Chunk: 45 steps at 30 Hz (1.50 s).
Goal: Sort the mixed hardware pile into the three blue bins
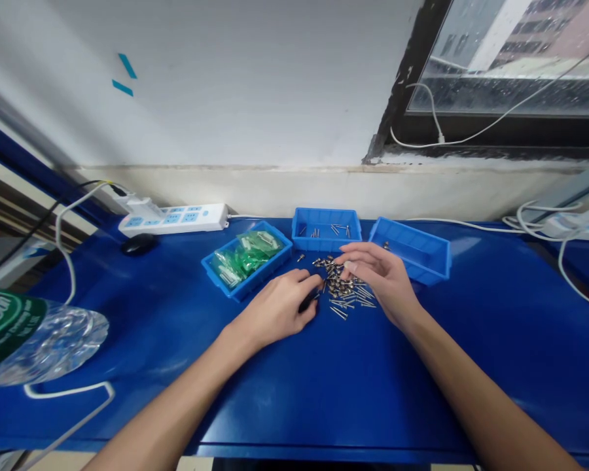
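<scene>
We identified a blue work table (314,392) as the base surface. At its near left, a white cable (73,393) lay in a bend, and a clear bottle (44,333) with a green label, cut off by the view's edge, blocked sight of part of the tabletop.

Beyond these, we located the left hand (287,297), its thumb and fingers curled closed around a dark object (308,299), mostly hidden. The right hand (387,278) arched over the fasteners with fingers bent and thumb near the fingertips; we could not tell whether it gripped a piece.

We found the metal fasteners (342,286) heaped on the table between the hands, partly covered by the right one. Long, slender silver pieces lay loosely along the near edge; shorter pieces with brassy and dark tones crowded farther back.

Behind the heap we noted three blue bins: the left bin (265,275) carried green and clear plastic packets (250,254), the middle bin (326,244) several slender fasteners, and the right bin (412,245) a few small pieces at its left end. A black rounded item (139,244) sat before a white power strip (211,216). Farthest, we observed a pale wall (255,85) and a dark-framed window (510,85).
</scene>
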Available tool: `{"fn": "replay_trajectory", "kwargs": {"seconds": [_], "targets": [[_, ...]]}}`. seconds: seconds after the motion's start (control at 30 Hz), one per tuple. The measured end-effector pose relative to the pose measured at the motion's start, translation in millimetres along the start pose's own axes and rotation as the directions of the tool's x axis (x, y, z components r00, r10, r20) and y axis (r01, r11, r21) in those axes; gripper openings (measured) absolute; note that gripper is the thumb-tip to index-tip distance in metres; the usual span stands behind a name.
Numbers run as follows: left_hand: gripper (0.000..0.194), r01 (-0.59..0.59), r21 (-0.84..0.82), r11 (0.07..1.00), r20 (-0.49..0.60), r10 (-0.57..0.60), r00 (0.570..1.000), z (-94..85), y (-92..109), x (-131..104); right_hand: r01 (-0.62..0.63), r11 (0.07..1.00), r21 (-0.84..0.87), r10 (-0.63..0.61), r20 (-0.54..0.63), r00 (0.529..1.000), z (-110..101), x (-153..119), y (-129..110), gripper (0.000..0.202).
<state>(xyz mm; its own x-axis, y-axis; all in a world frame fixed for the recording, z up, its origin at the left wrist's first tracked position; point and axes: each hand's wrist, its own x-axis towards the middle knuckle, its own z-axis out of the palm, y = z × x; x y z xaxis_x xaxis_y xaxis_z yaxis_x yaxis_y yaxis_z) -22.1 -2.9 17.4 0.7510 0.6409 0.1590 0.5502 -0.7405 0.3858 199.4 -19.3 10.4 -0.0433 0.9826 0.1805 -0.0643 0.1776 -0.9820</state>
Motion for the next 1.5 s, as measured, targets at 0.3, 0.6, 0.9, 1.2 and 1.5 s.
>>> {"fn": "replay_trajectory", "kwargs": {"seconds": [0.3, 0.6, 0.9, 1.2, 1.5], "targets": [[0.016, -0.010, -0.114, 0.993, -0.012, 0.008, 1.000, -1.4, -2, 1, 0.020, 1.000, -0.005, -0.020, 0.003, 1.000, 0, 1, 1, 0.022], [0.005, -0.005, -0.364, 0.931, -0.274, -0.102, 0.956, -13.4, -4, 5, 0.093, 0.943, -0.319, -0.062, 0.106, 0.992, 0, -2, 1, 0.014], [0.024, -0.022, -0.511, 0.859, -0.303, -0.156, 0.940, -15.4, -3, 3, 0.036, 0.979, -0.200, 0.009, 0.218, 0.976, 7, -7, 5, 0.030], [0.028, 0.018, -0.331, 0.944, -0.167, -0.077, 0.983, -23.2, 1, 0, -0.085, 0.990, -0.108, 0.108, 0.231, 0.967, 13, -5, -3, 0.010], [0.015, 0.045, -0.061, 0.997, 0.205, -0.032, 0.978, -32.7, -1, -8, -0.019, 0.998, 0.053, 0.017, 0.037, 0.999, 12, -1, -5, 0.059]]}}
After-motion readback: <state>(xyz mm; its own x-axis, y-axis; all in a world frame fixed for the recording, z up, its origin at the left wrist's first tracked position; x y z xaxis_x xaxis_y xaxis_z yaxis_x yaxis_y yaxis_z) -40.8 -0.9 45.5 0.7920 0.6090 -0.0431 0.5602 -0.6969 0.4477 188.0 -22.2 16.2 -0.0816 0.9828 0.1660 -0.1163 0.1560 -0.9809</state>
